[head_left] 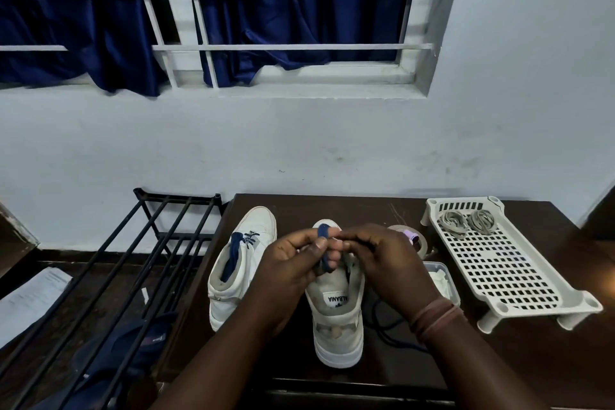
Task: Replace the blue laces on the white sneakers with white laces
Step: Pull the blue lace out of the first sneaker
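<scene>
"ALBANIA" on the sneaker's tongue label (337, 299).

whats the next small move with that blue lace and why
Probably keep winding the blue lace into a small bundle. Both hands, left and right, pinch it above the near sneaker, whose visible eyelets look unlaced.

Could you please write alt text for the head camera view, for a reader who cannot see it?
Both hands, left and right, pinch a blue lace above a white sneaker on a dark table. A second sneaker, still laced blue, stands left; a white perforated tray holding coiled laces sits right.
</scene>
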`<state>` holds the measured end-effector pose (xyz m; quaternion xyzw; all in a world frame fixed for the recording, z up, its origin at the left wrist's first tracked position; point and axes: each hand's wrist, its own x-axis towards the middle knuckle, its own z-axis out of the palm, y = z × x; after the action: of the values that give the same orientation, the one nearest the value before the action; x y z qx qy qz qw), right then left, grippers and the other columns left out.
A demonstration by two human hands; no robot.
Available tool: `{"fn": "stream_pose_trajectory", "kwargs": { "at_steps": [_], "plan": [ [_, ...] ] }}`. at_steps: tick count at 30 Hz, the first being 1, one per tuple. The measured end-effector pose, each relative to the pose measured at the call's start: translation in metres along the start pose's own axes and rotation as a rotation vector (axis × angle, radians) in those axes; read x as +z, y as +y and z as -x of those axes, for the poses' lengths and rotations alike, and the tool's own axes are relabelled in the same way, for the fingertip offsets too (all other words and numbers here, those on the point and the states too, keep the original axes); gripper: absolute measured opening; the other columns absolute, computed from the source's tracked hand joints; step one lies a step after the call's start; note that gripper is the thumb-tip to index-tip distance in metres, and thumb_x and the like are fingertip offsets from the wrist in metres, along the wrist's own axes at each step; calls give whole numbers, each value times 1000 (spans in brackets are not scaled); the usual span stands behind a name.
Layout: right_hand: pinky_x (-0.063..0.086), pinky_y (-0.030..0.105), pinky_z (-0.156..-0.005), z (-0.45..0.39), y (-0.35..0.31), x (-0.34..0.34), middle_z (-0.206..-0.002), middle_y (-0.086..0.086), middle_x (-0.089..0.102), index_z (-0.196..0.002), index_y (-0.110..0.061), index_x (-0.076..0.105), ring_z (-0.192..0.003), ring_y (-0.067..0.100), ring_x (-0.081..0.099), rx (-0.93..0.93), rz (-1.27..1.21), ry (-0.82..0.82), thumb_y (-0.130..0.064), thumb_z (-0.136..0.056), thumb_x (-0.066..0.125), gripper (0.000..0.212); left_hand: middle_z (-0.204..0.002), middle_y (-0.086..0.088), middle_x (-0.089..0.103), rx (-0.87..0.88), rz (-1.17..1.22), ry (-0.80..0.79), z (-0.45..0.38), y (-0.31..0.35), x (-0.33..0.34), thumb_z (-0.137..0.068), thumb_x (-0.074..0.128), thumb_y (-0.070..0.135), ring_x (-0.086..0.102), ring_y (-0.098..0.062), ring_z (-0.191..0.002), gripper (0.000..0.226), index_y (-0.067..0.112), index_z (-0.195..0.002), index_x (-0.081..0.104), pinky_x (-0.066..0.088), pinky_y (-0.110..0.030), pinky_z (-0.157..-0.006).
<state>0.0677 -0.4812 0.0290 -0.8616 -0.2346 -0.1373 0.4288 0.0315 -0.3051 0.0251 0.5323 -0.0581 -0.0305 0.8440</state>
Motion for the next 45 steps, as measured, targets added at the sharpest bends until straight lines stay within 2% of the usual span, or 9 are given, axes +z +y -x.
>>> {"fn": "stream_pose_trajectory", "kwargs": {
  "at_steps": [5, 13, 22, 28, 31, 35, 38, 42, 45],
  "plan": [
    [50, 40, -77, 9, -7, 18, -89, -10, 67, -95, -24, 69, -83, 11, 61, -147, 210, -180, -24, -93, 57, 12, -129, -14, 69, 28, 169, 126, -10, 2, -9, -102, 44, -2, 65, -25, -123, 33, 1, -133, 58, 56, -27, -95],
    [48, 44, -77, -3, -14, 6, -90, -12, 60, -96, -26, 68, -85, 10, 59, -200, 218, -17, -19, -94, 57, 13, -109, 12, 75, 205, -719, 24, -4, -11, -9, -100, 51, 20, 68, -8, -108, 27, 28, -115, 72, 53, -29, -97],
    [51, 22, -80, -4, -6, -4, -89, -13, 72, -90, -18, 76, -88, 3, 66, -9, -75, 144, -8, -89, 68, 13, -86, -10, 68, -23, -180, -135, -3, -1, -12, -97, 53, 17, 59, -16, -76, 27, 1, -107, 73, 51, -24, -74],
    [50, 33, -78, 2, -1, 19, -91, -10, 70, -99, -23, 71, -85, 9, 64, -78, 117, -106, -23, -93, 59, 13, -133, -19, 65, 30, 283, 12, -7, 8, -8, -95, 48, 9, 64, -26, -124, 42, -3, -135, 54, 53, -33, -103],
    [49, 42, -80, 3, -3, 22, -91, -12, 67, -98, -25, 67, -85, 11, 62, -144, 229, -167, -27, -96, 52, 15, -135, -11, 66, 80, 118, 102, -11, 1, -13, -102, 47, 6, 60, -24, -130, 35, 3, -136, 56, 51, -33, -105],
    [48, 45, -80, -1, -12, 13, -88, -14, 62, -92, -29, 63, -83, 8, 59, -201, 231, -153, -25, -96, 52, 12, -133, 6, 68, 172, -478, 155, -10, -10, -17, -105, 50, 15, 60, -8, -127, 33, 18, -137, 59, 45, -35, -111],
    [46, 43, -82, -6, -16, 2, -89, -16, 59, -95, -29, 63, -86, 5, 57, -203, 210, -43, -18, -95, 57, 13, -112, 11, 73, 235, -759, 96, -6, -15, -12, -99, 49, 29, 66, -6, -110, 29, 27, -119, 70, 51, -37, -100],
    [48, 29, -83, -10, -15, -10, -91, -17, 67, -94, -23, 72, -89, -1, 61, -164, 112, 147, -11, -90, 64, 15, -90, 3, 75, 149, -695, -43, -4, -11, -7, -96, 52, 25, 70, -12, -86, 25, 17, -105, 74, 56, -33, -85],
    [48, 17, -79, -11, -8, -13, -89, -9, 72, -93, -15, 77, -88, 0, 64, -98, 16, 172, -5, -88, 69, 14, -87, -7, 72, 34, -336, -104, -2, -2, -5, -96, 54, 20, 63, -15, -78, 27, 5, -107, 74, 53, -25, -77]
  ]
}}
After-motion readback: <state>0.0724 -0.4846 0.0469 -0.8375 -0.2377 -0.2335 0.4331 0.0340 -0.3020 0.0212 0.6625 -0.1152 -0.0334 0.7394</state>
